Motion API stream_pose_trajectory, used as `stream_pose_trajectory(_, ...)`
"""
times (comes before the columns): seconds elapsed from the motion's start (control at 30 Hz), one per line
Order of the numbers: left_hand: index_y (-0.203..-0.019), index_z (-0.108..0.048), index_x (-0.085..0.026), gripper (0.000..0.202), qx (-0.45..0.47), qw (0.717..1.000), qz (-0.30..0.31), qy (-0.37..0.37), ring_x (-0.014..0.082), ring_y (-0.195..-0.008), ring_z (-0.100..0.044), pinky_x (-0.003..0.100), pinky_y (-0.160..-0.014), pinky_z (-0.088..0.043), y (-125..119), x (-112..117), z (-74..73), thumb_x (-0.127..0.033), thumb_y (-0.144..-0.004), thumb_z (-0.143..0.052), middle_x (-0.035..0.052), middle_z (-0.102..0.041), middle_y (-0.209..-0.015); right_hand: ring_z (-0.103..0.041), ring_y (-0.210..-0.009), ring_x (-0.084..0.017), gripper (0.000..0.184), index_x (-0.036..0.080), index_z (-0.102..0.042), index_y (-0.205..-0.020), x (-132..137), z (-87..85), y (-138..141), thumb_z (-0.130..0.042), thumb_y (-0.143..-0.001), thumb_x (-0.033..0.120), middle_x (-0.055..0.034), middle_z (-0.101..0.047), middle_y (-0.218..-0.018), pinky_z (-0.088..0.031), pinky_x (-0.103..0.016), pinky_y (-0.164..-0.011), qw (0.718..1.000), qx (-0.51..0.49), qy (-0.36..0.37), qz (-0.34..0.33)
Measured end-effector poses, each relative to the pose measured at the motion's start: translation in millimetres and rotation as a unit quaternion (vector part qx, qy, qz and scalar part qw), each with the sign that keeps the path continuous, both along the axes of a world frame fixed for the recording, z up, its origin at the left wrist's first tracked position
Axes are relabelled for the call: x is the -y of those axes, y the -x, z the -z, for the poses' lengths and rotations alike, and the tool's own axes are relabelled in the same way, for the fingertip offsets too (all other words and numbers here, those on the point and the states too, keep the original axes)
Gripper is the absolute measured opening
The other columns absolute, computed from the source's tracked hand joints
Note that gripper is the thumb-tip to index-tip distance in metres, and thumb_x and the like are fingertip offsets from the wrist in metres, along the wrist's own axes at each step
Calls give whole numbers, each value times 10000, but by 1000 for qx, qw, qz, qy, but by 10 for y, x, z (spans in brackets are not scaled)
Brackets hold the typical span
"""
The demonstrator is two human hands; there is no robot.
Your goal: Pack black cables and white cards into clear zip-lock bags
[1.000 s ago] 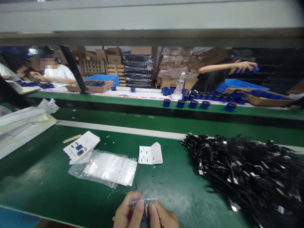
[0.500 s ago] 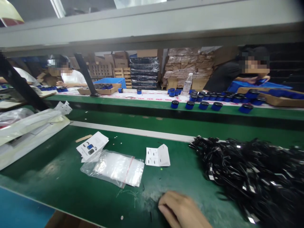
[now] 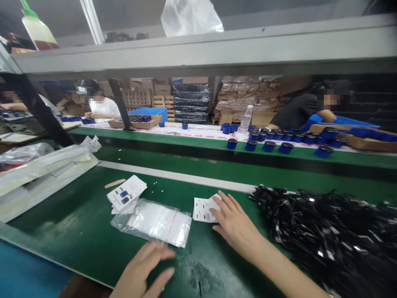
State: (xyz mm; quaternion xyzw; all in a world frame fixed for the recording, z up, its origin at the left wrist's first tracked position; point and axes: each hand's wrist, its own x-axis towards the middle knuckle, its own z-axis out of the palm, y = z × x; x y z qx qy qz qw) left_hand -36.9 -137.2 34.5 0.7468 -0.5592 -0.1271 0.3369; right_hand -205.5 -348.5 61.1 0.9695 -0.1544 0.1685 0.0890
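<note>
Fingers of the right hand (image 3: 234, 221), spread open, now partly hide the folded white paper leaflet (image 3: 202, 210) on the green table (image 3: 71, 219); left hand (image 3: 144, 267), open, blurred, cut off below, re-enters view.

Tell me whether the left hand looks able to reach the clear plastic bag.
Probably yes: the left hand is open by the near edge of the clear plastic bag, with nothing visible between them.
</note>
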Motion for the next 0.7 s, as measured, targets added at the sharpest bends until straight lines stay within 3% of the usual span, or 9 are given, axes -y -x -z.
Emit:
stream_pose_trajectory(0.1,-1079,-588,-277,392,105,994,-11,-19,284,-1113,-531,506,-957,-432,-61,345,-16,-309,-702,-690,52,-595,-1164,-405,-1235,-317,217,159,-621,-1017,-208,13,-42,-613,-807,216,-121,-571,-1206,-350,-494,-1033,997,23,-36,-57)
stream_pose_trajectory(0.2,-1093,-578,-219,559,135,990,-8,-48,285,-1146,-518,473,-986,-426,-130,533,37,-144,-574,-771,83,-573,-1218,-435,-1206,-266,159,180,-610,-978,-354,49,-48,-586,-831,234,-77,-578,-1177,-358,-443,-1039,992,22,-81,-92)
stream_pose_trajectory(0.3,-1118,-577,-224,460,127,990,10,-67,223,-1124,-553,373,-945,-481,-229,533,83,-109,-682,-670,57,-569,-1252,-461,-1165,-260,135,183,-603,-968,-393,74,11,-574,-838,207,-65,-598,-1122,-397,-439,-996,991,27,-107,-80)
stream_pose_trajectory(0.43,-1178,-572,-264,412,127,987,45,-85,208,-1154,-532,377,-992,-413,-334,487,80,-215,-771,-608,13,-537,-1294,-546,-991,-219,125,211,-602,-947,-433,103,30,-600,-822,203,-23,-619,-1023,-470,-391,-881,985,21,-160,-65)
stream_pose_trajectory(0.5,-1169,-582,-268,385,137,987,51,-66,201,-1136,-545,365,-983,-407,-348,487,67,-230,-786,-593,6,-551,-1271,-553,-956,-219,198,200,-590,-996,-465,131,-50,-629,-802,209,-35,-615,-1040,-479,-372,-846,987,23,-145,-69)
stream_pose_trajectory(0.6,-1133,-609,-268,334,162,985,51,-20,198,-1072,-590,348,-934,-444,-348,488,62,-241,-801,-578,5,-609,-1197,-480,-1110,-262,307,134,-521,-1147,-473,167,-239,-558,-843,147,-107,-554,-1200,-431,-383,-893,994,31,-53,-88)
stream_pose_trajectory(0.7,-1104,-630,-258,309,181,981,61,18,203,-1035,-614,335,-901,-471,-356,467,102,-273,-799,-590,17,-638,-1156,-514,-1065,-232,242,95,-538,-1108,-403,155,-394,-426,-894,75,-122,-599,-1130,-420,-360,-839,990,-13,-9,-142)
